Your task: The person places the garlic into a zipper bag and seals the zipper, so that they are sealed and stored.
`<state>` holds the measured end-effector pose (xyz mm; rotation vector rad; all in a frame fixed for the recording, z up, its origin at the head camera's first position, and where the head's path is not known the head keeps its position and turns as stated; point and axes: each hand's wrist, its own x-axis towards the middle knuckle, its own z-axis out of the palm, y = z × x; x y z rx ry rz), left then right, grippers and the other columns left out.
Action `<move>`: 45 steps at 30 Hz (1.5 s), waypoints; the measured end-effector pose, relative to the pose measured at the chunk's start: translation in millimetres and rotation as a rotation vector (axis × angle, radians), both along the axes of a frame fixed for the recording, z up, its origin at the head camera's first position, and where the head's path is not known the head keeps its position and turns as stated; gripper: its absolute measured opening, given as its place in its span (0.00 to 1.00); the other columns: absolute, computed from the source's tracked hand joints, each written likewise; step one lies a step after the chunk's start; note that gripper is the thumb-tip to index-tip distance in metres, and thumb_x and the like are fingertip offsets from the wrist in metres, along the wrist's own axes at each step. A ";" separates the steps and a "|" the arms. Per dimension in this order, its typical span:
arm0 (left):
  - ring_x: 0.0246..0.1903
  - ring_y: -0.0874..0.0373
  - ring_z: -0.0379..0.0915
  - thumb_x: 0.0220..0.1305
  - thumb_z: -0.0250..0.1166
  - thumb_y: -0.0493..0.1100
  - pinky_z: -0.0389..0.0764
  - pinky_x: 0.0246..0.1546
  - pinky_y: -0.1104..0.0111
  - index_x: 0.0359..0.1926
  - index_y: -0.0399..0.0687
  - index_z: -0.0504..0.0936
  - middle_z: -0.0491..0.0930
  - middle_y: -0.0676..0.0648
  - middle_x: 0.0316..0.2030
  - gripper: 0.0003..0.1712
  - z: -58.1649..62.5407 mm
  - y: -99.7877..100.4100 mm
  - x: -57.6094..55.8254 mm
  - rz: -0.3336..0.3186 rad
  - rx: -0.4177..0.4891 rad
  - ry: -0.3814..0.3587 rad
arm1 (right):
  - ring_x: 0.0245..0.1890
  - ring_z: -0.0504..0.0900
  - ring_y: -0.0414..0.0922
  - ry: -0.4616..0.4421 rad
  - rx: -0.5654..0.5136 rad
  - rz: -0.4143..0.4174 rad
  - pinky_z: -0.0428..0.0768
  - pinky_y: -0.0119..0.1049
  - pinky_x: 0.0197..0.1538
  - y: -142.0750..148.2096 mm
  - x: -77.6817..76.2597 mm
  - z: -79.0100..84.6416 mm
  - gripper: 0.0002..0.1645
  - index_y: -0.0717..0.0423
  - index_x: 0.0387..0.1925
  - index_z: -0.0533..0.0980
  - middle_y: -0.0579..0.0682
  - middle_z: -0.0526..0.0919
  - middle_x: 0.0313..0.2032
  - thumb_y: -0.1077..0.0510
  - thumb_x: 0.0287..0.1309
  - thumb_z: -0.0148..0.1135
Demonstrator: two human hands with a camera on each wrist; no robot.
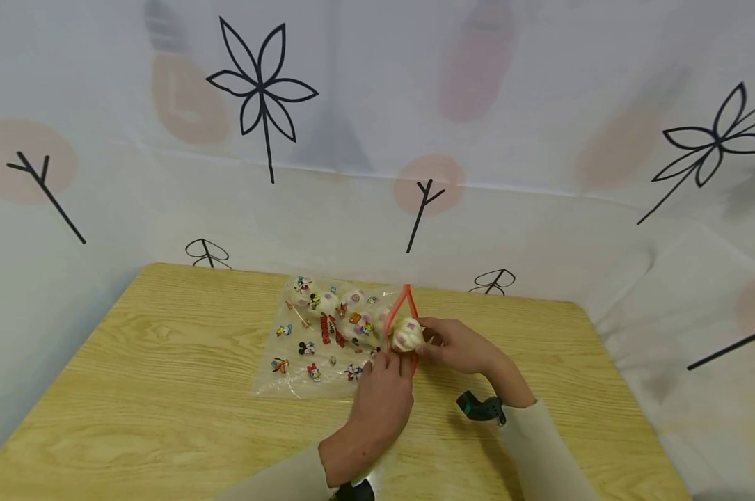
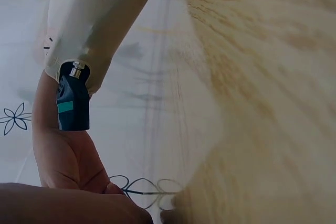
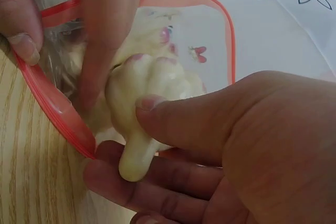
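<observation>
A clear zip bag (image 1: 289, 379) printed with small cartoon figures lies flat, its red-edged mouth facing right and parted. Several garlic bulbs show through its plastic. At the mouth, my right hand (image 1: 461, 346) holds a garlic bulb (image 1: 407, 335) between thumb and fingers. The right wrist view shows this bulb (image 3: 152, 93) partly within the red rim (image 3: 231, 40), its stem pointing towards my palm. My left hand (image 1: 386, 396) pinches the near side of the mouth, with a finger reaching inside. In the left wrist view the bag and bulbs are hidden.
The bag rests on a wood-grain table (image 1: 164, 417), near its back edge. White cloth (image 1: 352, 209) with plant drawings hangs behind and at the sides. A dark wrist camera (image 1: 480, 407) sticks out from my right wrist, close to the tabletop.
</observation>
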<state>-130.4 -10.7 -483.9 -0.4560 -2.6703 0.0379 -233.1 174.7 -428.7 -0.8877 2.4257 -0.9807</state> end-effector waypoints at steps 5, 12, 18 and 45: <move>0.44 0.52 0.78 0.63 0.75 0.52 0.84 0.41 0.62 0.49 0.48 0.85 0.84 0.46 0.43 0.19 -0.2 -0.6 -0.2 -0.006 -0.013 0.031 | 0.44 0.86 0.48 0.011 0.012 0.008 0.83 0.38 0.44 -0.1 -0.7 0.8 0.24 0.66 0.68 0.74 0.57 0.87 0.47 0.62 0.76 0.58; 0.43 0.52 0.80 0.67 0.72 0.52 0.84 0.34 0.67 0.51 0.46 0.89 0.84 0.46 0.45 0.18 0.6 -1.8 -0.3 -0.023 -0.069 0.023 | 0.46 0.87 0.48 0.043 -0.004 -0.013 0.84 0.37 0.44 -5.4 -1.6 -0.7 0.20 0.65 0.64 0.78 0.57 0.88 0.48 0.61 0.77 0.58; 0.40 0.54 0.80 0.71 0.69 0.50 0.82 0.29 0.70 0.48 0.44 0.89 0.83 0.47 0.42 0.15 1.2 -0.9 0.6 -0.021 -0.107 0.039 | 0.36 0.82 0.40 0.081 -0.018 -0.008 0.80 0.33 0.38 -13.7 -0.1 -5.3 0.15 0.61 0.58 0.83 0.54 0.89 0.43 0.61 0.78 0.58; 0.31 0.55 0.75 0.71 0.67 0.48 0.79 0.26 0.68 0.37 0.52 0.92 0.80 0.47 0.39 0.10 0.3 -0.7 2.1 -0.039 -0.142 0.055 | 0.22 0.73 0.33 0.345 -0.041 -0.223 0.74 0.32 0.30 -55.3 12.7 -32.1 0.10 0.59 0.47 0.89 0.48 0.89 0.32 0.60 0.73 0.65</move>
